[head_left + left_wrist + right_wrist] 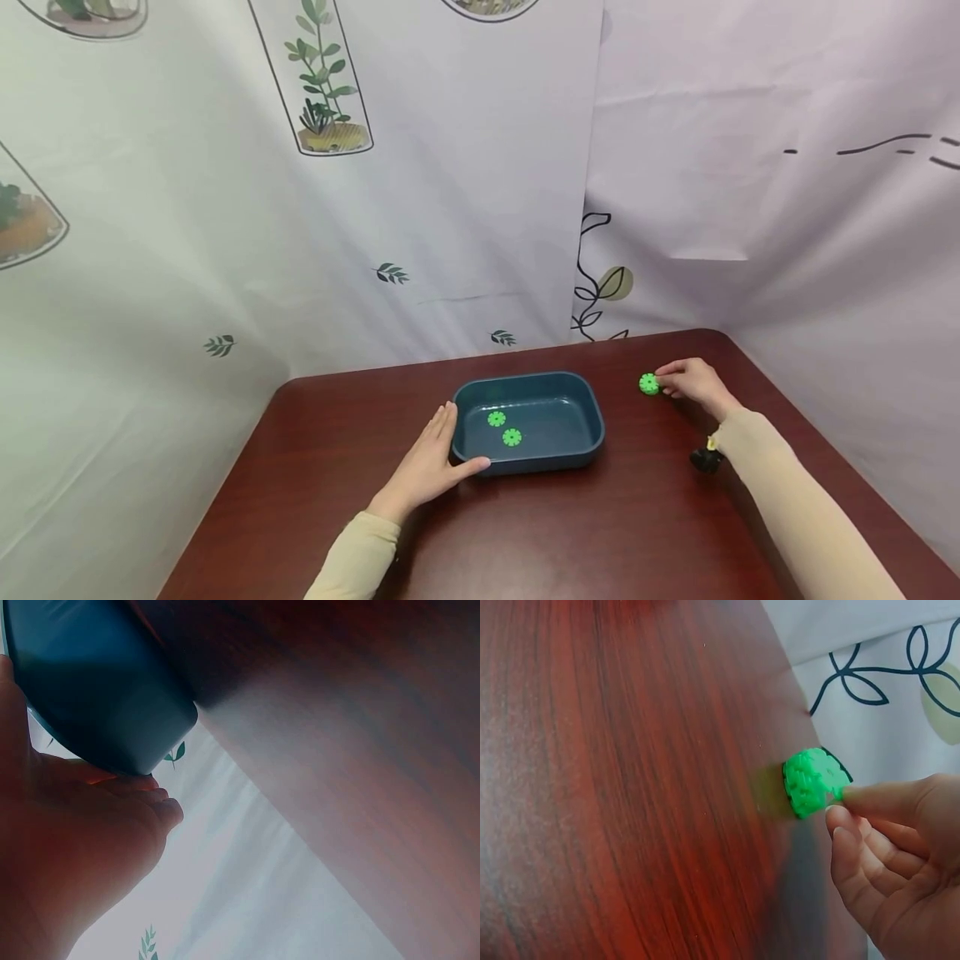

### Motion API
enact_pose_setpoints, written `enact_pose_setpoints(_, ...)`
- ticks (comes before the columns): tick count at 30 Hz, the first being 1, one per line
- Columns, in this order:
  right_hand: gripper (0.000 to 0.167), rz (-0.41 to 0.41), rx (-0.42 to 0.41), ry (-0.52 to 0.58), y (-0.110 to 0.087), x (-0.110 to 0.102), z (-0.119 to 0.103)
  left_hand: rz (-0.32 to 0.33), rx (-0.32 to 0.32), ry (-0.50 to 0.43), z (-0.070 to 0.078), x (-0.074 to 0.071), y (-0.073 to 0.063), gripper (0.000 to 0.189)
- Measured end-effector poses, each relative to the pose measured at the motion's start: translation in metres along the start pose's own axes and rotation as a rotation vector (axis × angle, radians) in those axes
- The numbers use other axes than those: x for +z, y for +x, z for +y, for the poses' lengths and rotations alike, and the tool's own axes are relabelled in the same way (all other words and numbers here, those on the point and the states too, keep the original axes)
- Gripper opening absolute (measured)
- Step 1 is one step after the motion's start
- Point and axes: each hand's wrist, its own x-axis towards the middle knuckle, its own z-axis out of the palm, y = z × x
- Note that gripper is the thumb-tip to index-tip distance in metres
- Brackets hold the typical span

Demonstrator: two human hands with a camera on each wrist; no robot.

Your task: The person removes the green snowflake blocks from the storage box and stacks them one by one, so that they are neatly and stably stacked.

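A dark blue rectangular tray [558, 462] stands on the table with two flat green snowflake-shaped discs [512, 437] lying in its left half. My left hand [426, 467] rests against the tray's left front corner, thumb along the front rim and straight fingers along the left side. In the left wrist view, the left hand [90, 840] touches the tray wall [97, 690]. To the right of the tray, a small stack of green notched discs [808, 784] stands on the table. My right hand [693, 383] pinches a disc's edge at this stack between thumb and index finger.
The dark red wooden table [570, 533] ends at a white patterned cloth [465, 208] behind and at both sides. Below the right forearm sits a small black object [706, 460], partly hidden by the sleeve, with a yellow bit near it.
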Motion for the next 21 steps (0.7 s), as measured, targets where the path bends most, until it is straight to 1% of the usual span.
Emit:
enact_pose_setpoints(8,0.033,0.015,-0.002,0.015,-0.001,-0.0013,0.0036,-0.001,0.005,0.012,-0.0008,0.0011,-0.0002,0.119)
enact_pose_setpoints(13,0.035,0.014,0.0,-0.019,-0.0031,-0.0033,0.004,-0.002,0.009,0.015,-0.0005,0.0008,-0.0001,0.119)
enact_pose_setpoints(18,0.041,-0.043,-0.027,-0.083,-0.0073,-0.0046,0.0019,-0.003,0.012,0.021,-0.0004,0.0002,-0.0001,0.119)
enact_pose_setpoints(21,0.046,-0.073,-0.056,-0.152,-0.008,-0.0033,0.0,-0.005,0.011,0.021,-0.0002,-0.0004,-0.0005,0.119)
